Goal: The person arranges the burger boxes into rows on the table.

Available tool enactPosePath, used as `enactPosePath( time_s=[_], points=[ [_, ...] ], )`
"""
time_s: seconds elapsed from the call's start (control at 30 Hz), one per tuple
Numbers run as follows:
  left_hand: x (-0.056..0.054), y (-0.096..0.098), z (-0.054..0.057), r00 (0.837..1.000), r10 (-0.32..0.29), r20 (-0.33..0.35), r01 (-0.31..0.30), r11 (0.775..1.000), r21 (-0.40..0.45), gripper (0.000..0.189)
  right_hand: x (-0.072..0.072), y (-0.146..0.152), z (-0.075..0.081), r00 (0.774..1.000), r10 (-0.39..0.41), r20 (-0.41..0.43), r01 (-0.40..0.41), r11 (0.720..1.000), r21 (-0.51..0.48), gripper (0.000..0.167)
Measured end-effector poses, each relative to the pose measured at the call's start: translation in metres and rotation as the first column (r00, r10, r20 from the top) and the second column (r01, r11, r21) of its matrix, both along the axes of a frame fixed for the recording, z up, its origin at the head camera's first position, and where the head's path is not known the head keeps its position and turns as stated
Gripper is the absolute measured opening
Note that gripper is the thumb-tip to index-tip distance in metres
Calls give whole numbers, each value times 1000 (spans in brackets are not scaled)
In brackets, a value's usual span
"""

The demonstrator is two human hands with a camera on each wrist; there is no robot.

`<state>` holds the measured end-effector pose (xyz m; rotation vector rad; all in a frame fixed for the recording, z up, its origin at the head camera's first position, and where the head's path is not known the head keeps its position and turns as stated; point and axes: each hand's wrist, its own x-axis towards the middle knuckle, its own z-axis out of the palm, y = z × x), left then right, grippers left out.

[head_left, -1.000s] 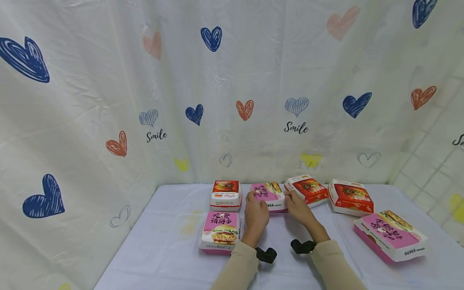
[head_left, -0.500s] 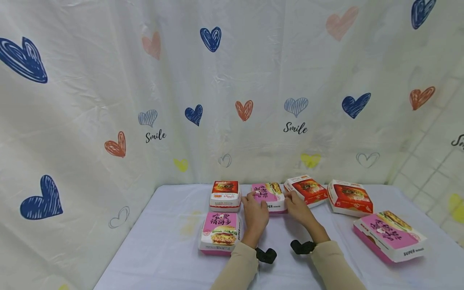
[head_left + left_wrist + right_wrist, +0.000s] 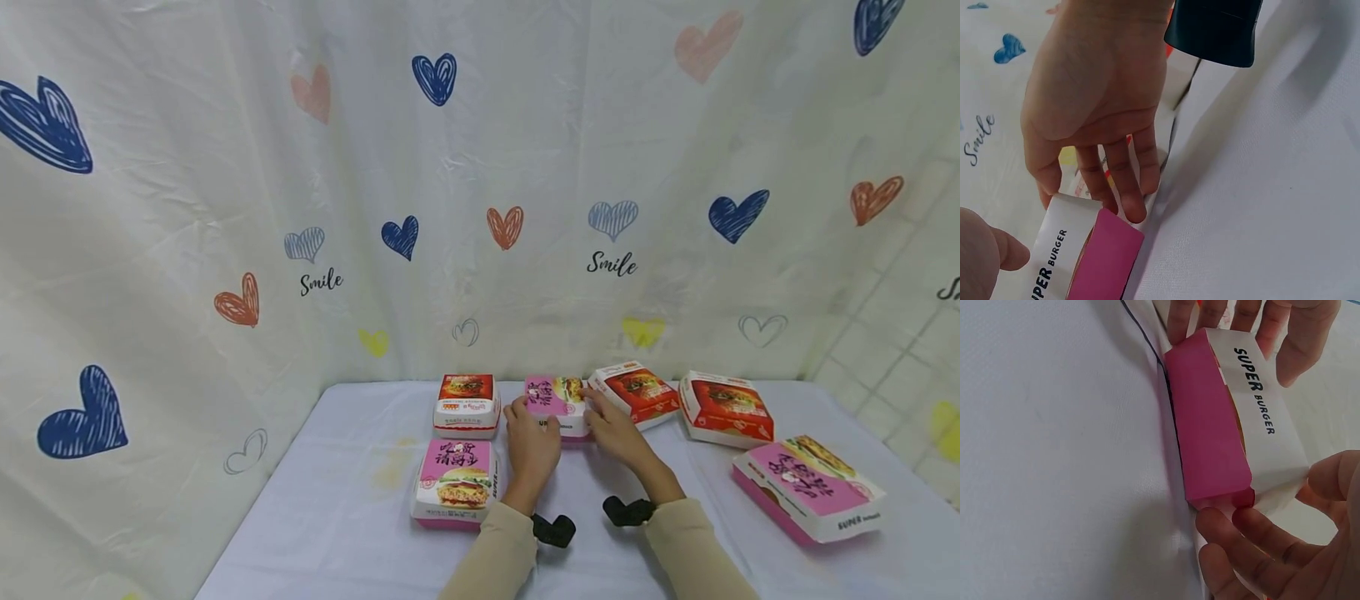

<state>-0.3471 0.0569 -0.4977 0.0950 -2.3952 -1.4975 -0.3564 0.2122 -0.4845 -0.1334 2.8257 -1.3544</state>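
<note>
A pink and white burger box (image 3: 557,406) stands at the back middle of the table, between both hands. My left hand (image 3: 532,450) lies along its left end; in the right wrist view the left fingers (image 3: 1210,312) are at that end and the thumb is apart from the box. My right hand (image 3: 617,433) is at the right end. Its index finger lies over the lid's right edge. In the right wrist view the right thumb (image 3: 1335,475) touches the lid's corner, and other fingers rest against the end, loosely bent.
A red and white burger box (image 3: 465,404) stands behind a pink one (image 3: 456,483) on the left. To the right are two red boxes (image 3: 636,392) (image 3: 726,406) and another pink box (image 3: 810,483). White cloth covers the table (image 3: 337,517); a heart-print curtain (image 3: 540,150) hangs behind.
The pink box between my hands has turned slightly and its left end has shifted right. My right index finger has moved onto the lid, and my left thumb has moved slightly right.
</note>
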Motion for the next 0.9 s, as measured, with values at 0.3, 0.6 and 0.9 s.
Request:
enactPosePath(
  time_s=[0.3,0.6,0.9],
  points=[
    [0,1,-1,1000,20,-25,-21,999,-40,64,-2,-2,-4,997,-4,-72,-2,996,-86,34],
    [1,4,-3,999,37,16,-37,999,-11,76,-3,-2,-8,996,-21,-84,15,997,-75,34],
    [2,3,-2,999,51,5,-51,998,-28,80,-5,-2,-8,998,-30,-59,25,997,-78,63]
  ],
)
